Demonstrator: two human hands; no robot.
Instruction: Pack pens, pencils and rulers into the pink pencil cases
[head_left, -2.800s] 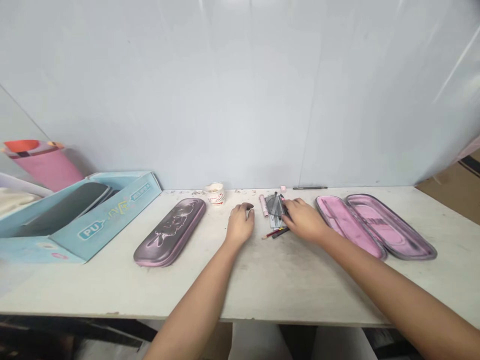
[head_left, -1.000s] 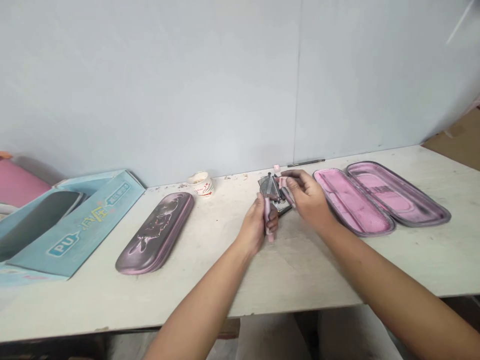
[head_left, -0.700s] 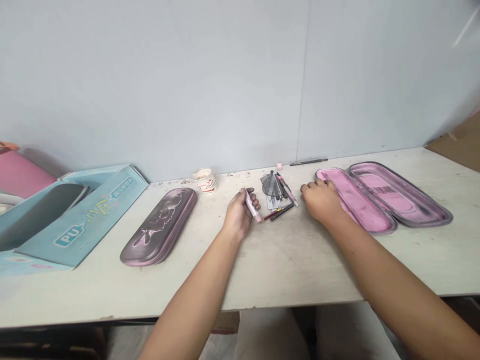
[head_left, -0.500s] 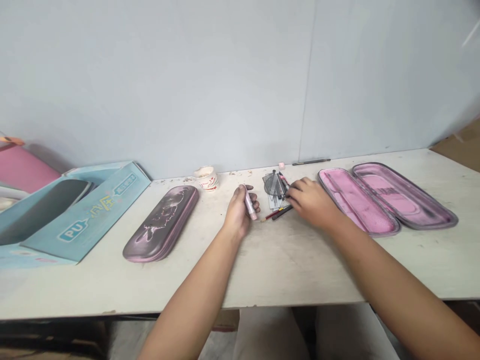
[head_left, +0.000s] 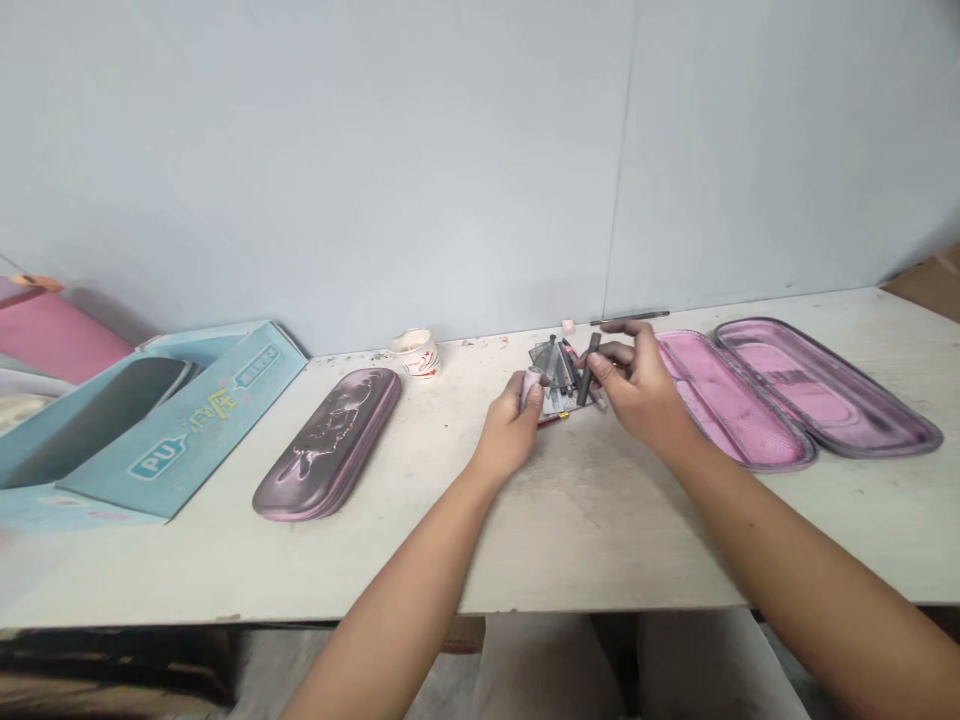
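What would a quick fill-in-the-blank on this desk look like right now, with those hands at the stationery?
The right hand holds a dark grey pen-shaped stick, while a pale pink stick sits in the ____ hand.
A pile of pens and grey see-through rulers lies ____ the two hands.
The zip pen case with pink lining lies ____, both halves showing.
The mauve moulded pen case lies ____, embossed side up.

Missing words: left; between; open; closed.

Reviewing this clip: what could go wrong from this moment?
The dark pen in the right hand is right over the loose stationery heap, so it might knock pieces out of place. The left hand, gripping a pink pen, is close by, so the hands could bump.
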